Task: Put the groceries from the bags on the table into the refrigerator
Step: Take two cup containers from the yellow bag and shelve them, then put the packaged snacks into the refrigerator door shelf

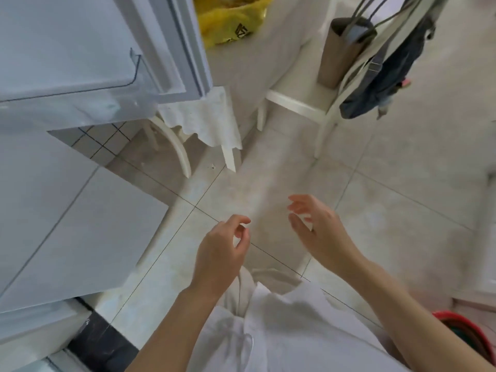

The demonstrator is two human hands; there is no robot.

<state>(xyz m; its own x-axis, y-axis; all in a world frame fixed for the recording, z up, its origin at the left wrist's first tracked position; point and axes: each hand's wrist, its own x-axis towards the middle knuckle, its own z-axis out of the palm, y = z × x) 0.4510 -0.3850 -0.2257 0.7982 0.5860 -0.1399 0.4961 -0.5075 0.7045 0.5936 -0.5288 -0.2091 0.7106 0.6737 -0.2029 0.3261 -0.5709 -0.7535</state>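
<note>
A yellow plastic bag [230, 21] with groceries inside stands on the table [257, 57], which wears a white cloth, at the top centre. The white refrigerator's open door [88, 49] fills the upper left, with a clear door shelf [80, 95] on its inner side. The lower refrigerator body [67, 216] is on the left. My left hand [222, 251] hovers over the floor with its fingers loosely curled and nothing in it. My right hand [316, 226] is just to its right, fingers spread, also holding nothing. Both hands are well below the table and the bag.
A white chair [303, 106] stands by the table at the upper right, with a brown bag [341, 55] and a dark hanging bag [389, 76] on it. A red basin [467, 331] sits at the lower right. The pale tiled floor [375, 197] lies between.
</note>
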